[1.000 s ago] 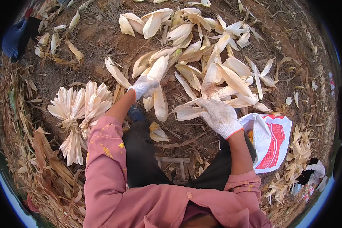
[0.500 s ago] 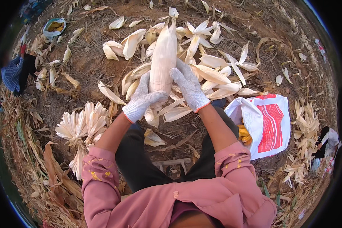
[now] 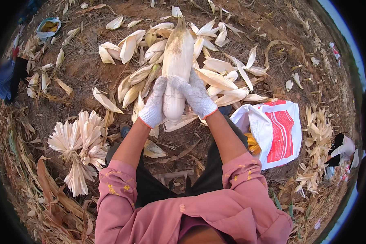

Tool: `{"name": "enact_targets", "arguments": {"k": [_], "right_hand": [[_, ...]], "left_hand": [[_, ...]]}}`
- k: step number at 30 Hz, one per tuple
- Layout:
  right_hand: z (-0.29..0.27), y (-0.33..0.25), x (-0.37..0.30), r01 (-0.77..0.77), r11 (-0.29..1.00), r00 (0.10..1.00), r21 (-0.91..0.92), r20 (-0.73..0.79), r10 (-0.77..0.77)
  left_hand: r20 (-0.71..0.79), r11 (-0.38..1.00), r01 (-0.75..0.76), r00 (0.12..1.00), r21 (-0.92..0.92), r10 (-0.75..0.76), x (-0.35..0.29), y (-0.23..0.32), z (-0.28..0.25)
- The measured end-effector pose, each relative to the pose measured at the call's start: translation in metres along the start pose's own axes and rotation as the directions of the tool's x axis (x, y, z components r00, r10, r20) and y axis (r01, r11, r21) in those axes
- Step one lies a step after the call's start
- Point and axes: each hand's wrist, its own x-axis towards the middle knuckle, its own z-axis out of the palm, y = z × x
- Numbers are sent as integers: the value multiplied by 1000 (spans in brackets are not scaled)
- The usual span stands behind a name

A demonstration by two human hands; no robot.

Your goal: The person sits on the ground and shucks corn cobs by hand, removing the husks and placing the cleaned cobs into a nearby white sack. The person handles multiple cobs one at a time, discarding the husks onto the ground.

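Observation:
A large ear of corn (image 3: pixel 178 61) in its pale husk is held up in front of me, its narrow tip pointing away and its rounded base toward me. Brown staining marks the husk near the tip. My left hand (image 3: pixel 153 106), in a whitish knit glove, is closed along the ear's left side. In a matching glove, my right hand (image 3: pixel 196 96) grips the right side, with its thumb lying across the front. Beneath and beyond the ear lie loose husks (image 3: pixel 217 79) and several unhusked ears (image 3: pixel 136 83).
At my right lies a white and red sack (image 3: pixel 282 134) with yellow husked cobs (image 3: pixel 253 142) in its mouth. Tied bundles of husks (image 3: pixel 75 142) lie at my left. Farther off are a bag of yellow corn (image 3: pixel 49 27), a person in blue (image 3: pixel 5 81) and dry stalks (image 3: pixel 49 195).
The ear has turned in my hands, bringing a brown-stained side up. My left thumb has left the front, and my right thumb now crosses it. The view has shifted slightly.

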Motion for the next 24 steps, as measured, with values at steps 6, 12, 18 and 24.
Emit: {"name": "enact_targets", "arguments": {"k": [6,12,18,24], "right_hand": [[-6,-14,10,118,985,993,122,-27,-116],[-14,-25,10,197,962,971,187,-172,-165],[-21,-23,11,198,976,954,87,-246,-172],[-27,-20,12,151,964,975,219,-196,-108]], "left_hand": [[95,999,-38,995,-3,38,1,1,-3],[92,985,-131,988,109,121,-2,4,8],[9,950,-176,984,258,180,-6,9,10],[-42,883,-196,971,426,236,-4,8,6]]}}
